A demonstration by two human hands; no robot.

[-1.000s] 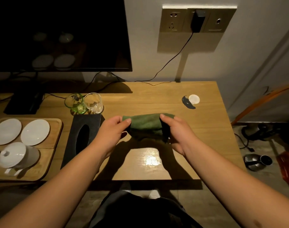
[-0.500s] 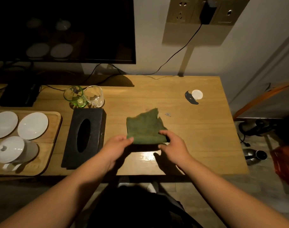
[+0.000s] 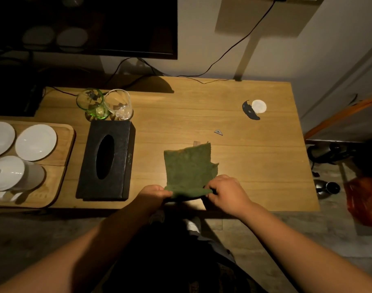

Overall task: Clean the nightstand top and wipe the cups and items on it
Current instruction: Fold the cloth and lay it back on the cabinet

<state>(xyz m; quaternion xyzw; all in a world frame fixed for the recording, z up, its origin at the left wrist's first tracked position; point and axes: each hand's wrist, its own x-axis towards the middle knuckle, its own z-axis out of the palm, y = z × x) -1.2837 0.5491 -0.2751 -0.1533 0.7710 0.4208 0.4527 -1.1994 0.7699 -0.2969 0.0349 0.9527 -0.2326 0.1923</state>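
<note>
Pinching the near edge of a green cloth (image 3: pixel 189 170), the left hand (image 3: pixel 154 194) and right hand (image 3: pixel 225 192) each grip one corner while the rest lies flat on the wooden bench (image 3: pixel 254 161). Left of it sits a black tissue box (image 3: pixel 106 159), with a green glass (image 3: pixel 92 103) and a clear glass (image 3: pixel 119 104) just behind.

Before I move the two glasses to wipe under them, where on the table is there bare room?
The widest bare patch lies between the tissue box and the white disc, behind the cloth. The right end past the cloth is also bare. The left is crowded: glasses against the box, then the tray.
</note>
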